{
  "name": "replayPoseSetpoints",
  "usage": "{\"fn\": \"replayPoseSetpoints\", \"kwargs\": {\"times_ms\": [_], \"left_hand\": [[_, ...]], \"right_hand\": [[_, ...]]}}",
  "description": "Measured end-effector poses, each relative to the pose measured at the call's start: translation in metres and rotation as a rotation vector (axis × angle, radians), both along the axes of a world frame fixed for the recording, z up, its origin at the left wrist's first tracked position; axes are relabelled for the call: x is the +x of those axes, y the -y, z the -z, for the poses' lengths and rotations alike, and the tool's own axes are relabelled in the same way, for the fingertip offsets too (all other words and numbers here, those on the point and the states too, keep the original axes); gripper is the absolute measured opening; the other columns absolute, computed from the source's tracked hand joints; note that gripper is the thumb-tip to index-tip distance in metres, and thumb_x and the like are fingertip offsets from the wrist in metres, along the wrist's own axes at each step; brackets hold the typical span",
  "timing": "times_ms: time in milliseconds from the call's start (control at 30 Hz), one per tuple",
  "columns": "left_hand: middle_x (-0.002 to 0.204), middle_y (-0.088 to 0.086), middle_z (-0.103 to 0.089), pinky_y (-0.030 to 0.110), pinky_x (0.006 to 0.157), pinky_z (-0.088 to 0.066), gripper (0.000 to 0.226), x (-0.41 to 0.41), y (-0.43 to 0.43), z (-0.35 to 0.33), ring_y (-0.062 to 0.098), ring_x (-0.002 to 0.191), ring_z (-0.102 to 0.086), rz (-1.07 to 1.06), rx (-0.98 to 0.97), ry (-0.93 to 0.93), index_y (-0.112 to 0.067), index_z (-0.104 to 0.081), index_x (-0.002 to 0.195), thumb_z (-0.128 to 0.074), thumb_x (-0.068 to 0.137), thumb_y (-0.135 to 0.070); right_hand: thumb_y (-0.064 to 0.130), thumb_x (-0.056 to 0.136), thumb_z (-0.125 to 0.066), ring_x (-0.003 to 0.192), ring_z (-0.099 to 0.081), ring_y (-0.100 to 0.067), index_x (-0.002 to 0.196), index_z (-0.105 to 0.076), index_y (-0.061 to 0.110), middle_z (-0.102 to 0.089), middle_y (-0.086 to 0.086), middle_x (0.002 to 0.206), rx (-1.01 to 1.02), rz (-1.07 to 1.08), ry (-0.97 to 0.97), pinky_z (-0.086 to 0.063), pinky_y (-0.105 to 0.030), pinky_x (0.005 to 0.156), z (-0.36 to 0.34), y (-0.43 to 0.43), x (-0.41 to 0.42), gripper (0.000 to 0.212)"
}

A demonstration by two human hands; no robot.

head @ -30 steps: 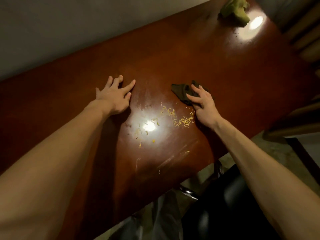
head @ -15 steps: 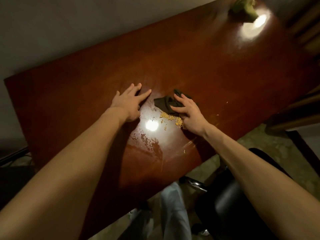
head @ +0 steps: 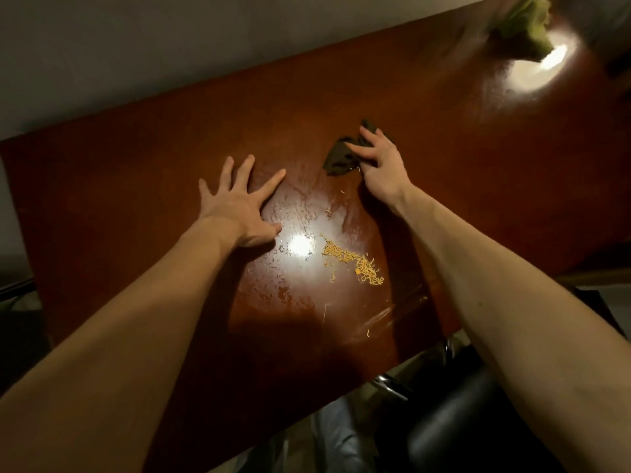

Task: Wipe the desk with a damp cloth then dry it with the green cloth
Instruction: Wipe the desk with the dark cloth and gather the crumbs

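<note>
As the crumpled dark cloth (head: 338,160) looks limp, the right hand (head: 382,167) bunches it in curled fingers (head: 368,135), the left hand (head: 235,206) splayed flat on the red-brown wooden desk (head: 136,199).

Yellow noodle scraps (head: 355,261) lie heaped just beside a lamp glare (head: 300,247). A black chair (head: 454,428) stands at lower right, my pale trouser leg (head: 341,442) beside it. A grey wall (head: 170,46) runs behind.

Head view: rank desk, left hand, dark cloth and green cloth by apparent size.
1. desk
2. left hand
3. dark cloth and green cloth: alike. Green is farther and cut off by the frame, and dark is partly under the right hand, so unranked.
</note>
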State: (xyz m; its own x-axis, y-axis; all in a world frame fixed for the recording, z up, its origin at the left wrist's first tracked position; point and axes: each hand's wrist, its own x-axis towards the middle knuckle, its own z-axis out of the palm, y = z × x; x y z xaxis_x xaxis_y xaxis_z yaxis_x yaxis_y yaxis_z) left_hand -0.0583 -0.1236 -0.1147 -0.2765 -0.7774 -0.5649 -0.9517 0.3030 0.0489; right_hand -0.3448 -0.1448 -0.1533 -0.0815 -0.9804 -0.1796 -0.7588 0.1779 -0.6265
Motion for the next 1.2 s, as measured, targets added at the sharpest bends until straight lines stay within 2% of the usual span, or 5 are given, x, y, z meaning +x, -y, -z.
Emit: {"fn": "replayPoseSetpoints", "kwargs": {"times_ms": [200, 533, 667, 933, 1200], "left_hand": [[0.165, -0.002, 0.040, 0.074, 0.121, -0.002, 0.099, -0.007, 0.004, -0.005, 0.034, 0.152, 0.036, -0.004, 0.076, 0.087, -0.060, 0.030, 0.149, -0.050, 0.092, -0.073], [0.164, 0.001, 0.042, 0.075, 0.120, 0.000, 0.099, -0.011, 0.003, -0.012, 0.037, 0.151, 0.036, -0.012, 0.129, 0.118, -0.058, 0.033, 0.149, -0.050, 0.096, -0.067], [0.163, 0.001, 0.043, 0.076, 0.120, -0.001, 0.099, -0.011, 0.004, -0.012, 0.038, 0.150, 0.037, -0.001, 0.138, 0.131, -0.057, 0.035, 0.148, -0.049, 0.096, -0.068], [0.166, 0.004, 0.038, 0.075, 0.121, -0.010, 0.098, -0.015, 0.001, -0.011, 0.043, 0.153, 0.030, 0.026, 0.105, 0.156, -0.054, 0.036, 0.149, -0.046, 0.098, -0.067], [0.170, 0.010, 0.027, 0.072, 0.120, -0.022, 0.092, -0.017, -0.011, -0.011, 0.049, 0.155, 0.017, 0.058, 0.002, 0.137, -0.048, 0.032, 0.154, -0.043, 0.101, -0.061]], "right_hand": [[-0.009, 0.093, -0.053, 0.157, -0.013, -0.027, 0.134, -0.066, 0.029, -0.031, -0.002, 0.166, 0.004, -0.219, -0.015, -0.002, -0.047, 0.129, -0.007, 0.008, 0.014, 0.058], [-0.016, 0.086, -0.056, 0.153, -0.012, -0.008, 0.130, -0.064, 0.035, -0.034, 0.008, 0.162, 0.026, -0.412, 0.088, 0.010, -0.021, 0.120, -0.015, -0.097, 0.030, 0.069], [-0.012, 0.089, -0.058, 0.155, -0.016, -0.015, 0.126, -0.070, 0.032, -0.038, 0.008, 0.161, 0.052, -0.374, 0.087, 0.003, -0.033, 0.123, -0.016, -0.076, 0.028, 0.059], [-0.010, 0.096, -0.054, 0.156, -0.018, -0.021, 0.127, -0.072, 0.026, -0.038, 0.004, 0.163, 0.023, -0.149, 0.085, -0.007, -0.031, 0.124, -0.007, 0.003, 0.023, 0.051], [-0.007, 0.099, -0.050, 0.157, -0.012, -0.023, 0.134, -0.068, 0.029, -0.031, 0.003, 0.166, 0.042, 0.162, 0.014, -0.005, -0.039, 0.125, -0.010, -0.044, -0.065, 0.053]]}}
